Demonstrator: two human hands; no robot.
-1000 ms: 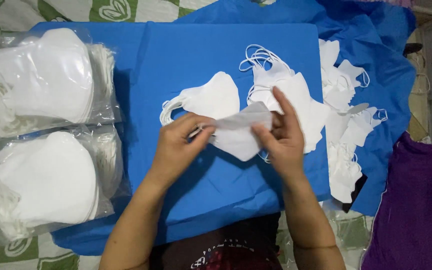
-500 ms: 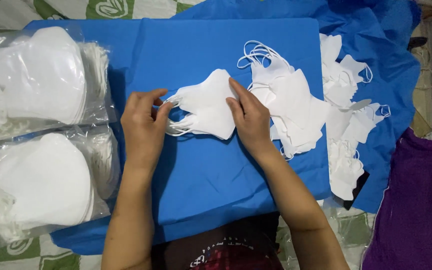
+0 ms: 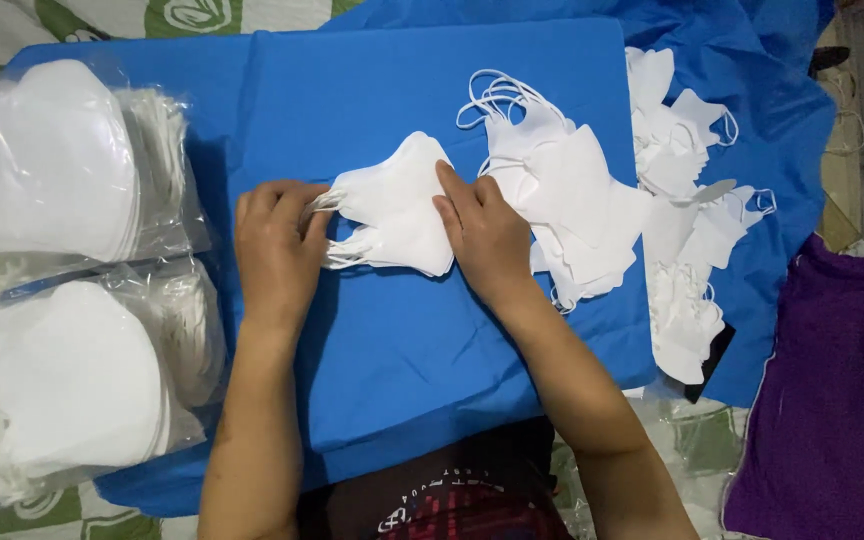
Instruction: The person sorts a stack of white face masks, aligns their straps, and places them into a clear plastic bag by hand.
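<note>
Blue cloth [image 3: 432,380]: central ref. Two clear bags of white masks [image 3: 52,170], [image 3: 62,390] at its left edge. Purple fabric [image 3: 832,400] off its lower-right corner.

Both hands have laid the folded mask [image 3: 397,205] flat

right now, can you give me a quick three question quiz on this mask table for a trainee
1. True or false: both hands touch the white mask lying on the blue sheet.
2. Which hand is at the ear loops? A left, B right.
3. Fill in: the two clear bags of masks lie on the person's ____ side.

Key:
1. True. The left hand and right hand are both on it.
2. A.
3. Left; the loose pile of masks is on the right.
</note>
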